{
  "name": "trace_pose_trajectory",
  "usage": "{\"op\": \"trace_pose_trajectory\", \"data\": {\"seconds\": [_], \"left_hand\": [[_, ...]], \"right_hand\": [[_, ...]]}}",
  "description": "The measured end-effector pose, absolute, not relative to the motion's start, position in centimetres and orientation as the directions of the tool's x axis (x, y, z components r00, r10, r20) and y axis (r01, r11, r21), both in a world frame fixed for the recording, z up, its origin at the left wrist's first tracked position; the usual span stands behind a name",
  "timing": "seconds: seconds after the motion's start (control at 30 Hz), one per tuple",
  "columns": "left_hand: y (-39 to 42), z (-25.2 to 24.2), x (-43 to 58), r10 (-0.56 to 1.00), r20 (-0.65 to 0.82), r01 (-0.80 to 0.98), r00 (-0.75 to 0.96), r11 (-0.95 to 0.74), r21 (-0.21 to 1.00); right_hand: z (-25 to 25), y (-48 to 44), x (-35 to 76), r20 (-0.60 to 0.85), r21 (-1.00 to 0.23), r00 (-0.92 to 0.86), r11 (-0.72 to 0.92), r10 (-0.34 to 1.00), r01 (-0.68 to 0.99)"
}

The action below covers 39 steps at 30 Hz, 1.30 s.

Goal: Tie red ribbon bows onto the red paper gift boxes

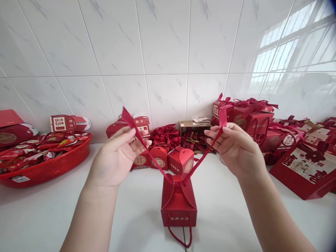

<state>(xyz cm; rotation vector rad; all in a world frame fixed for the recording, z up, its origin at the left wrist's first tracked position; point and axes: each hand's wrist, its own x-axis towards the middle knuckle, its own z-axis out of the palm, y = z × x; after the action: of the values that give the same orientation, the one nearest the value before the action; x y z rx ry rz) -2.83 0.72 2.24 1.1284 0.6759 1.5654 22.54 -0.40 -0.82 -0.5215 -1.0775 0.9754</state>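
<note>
A small red gift box (pixel 179 206) stands upright on the white table, with a rope handle (pixel 180 241) hanging at its front. Its two top flaps lean inward with a gap between them. A dark red ribbon (pixel 201 159) passes through the flaps, and its two ends rise apart in a V. Pinched between thumb and fingers, one end is in my left hand (pixel 118 154), up and left of the box. My right hand (pixel 236 150) pinches the other end, up and right of it. Both ribbon tips stick out above my fingers.
To the left sits a red basin (pixel 49 168) heaped with wrapped sweets. Several small red boxes (pixel 181 159), loose ribbons (pixel 166 137) and an open cardboard box (pixel 186 127) line the tiled wall. Ribbon-tied boxes (pixel 244 119) are stacked right, near a red box with a printed picture (pixel 306 168).
</note>
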Motion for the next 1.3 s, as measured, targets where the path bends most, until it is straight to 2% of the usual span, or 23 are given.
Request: {"op": "trace_pose_trajectory", "data": {"seconds": [0.13,0.27,0.4,0.57,0.77,0.87,0.93,1.03,1.13,1.2,1.3], "left_hand": [[-0.1,1.6,-1.6,0.925,0.367,-0.271,0.101,-0.329,0.905],[-1.1,1.0,-0.3,0.906,0.363,-0.160,0.218,-0.334,0.929],[-1.3,0.4,0.6,0.889,0.318,-0.044,0.329,-0.322,0.946],[-1.3,0.1,0.9,0.904,0.254,0.001,0.344,-0.271,0.962],[-1.3,0.1,0.6,0.892,0.193,0.023,0.409,-0.221,0.975],[-0.9,0.1,0.3,0.887,0.152,-0.034,0.435,-0.153,0.988],[-0.5,0.1,0.2,0.897,0.122,-0.078,0.425,-0.098,0.992],[0.0,0.0,0.1,0.912,0.099,-0.132,0.398,-0.050,0.990],[-0.1,0.2,0.0,0.905,0.120,-0.180,0.408,-0.050,0.982],[-0.5,0.5,0.0,0.889,0.144,-0.182,0.434,-0.070,0.981],[-1.5,0.7,0.0,0.894,0.274,-0.122,0.356,-0.246,0.961]], "right_hand": [[-1.1,-0.5,21.7,0.452,-0.805,0.022,0.419,0.892,-0.421],[-1.6,-1.0,20.4,0.424,-0.886,-0.067,0.398,0.903,-0.238],[-2.1,-1.6,19.0,0.377,-0.926,-0.235,0.372,0.896,-0.066],[-2.3,-1.9,18.0,0.374,-0.927,-0.386,0.345,0.843,-0.146],[-2.6,-1.4,17.8,0.448,-0.893,-0.365,0.394,0.816,-0.217],[-2.8,-1.0,18.2,0.531,-0.846,-0.365,0.503,0.764,-0.177],[-2.9,-0.8,18.7,0.619,-0.762,-0.380,0.643,0.687,-0.077],[-3.0,-0.6,19.3,0.746,-0.511,-0.408,0.845,0.527,0.158],[-3.1,-0.3,19.6,0.803,-0.314,-0.422,0.900,0.422,0.301],[-3.2,-0.2,19.5,0.803,-0.280,-0.439,0.905,0.403,0.320],[-3.1,-0.2,19.2,0.794,-0.351,-0.402,0.883,0.457,0.310]]}}
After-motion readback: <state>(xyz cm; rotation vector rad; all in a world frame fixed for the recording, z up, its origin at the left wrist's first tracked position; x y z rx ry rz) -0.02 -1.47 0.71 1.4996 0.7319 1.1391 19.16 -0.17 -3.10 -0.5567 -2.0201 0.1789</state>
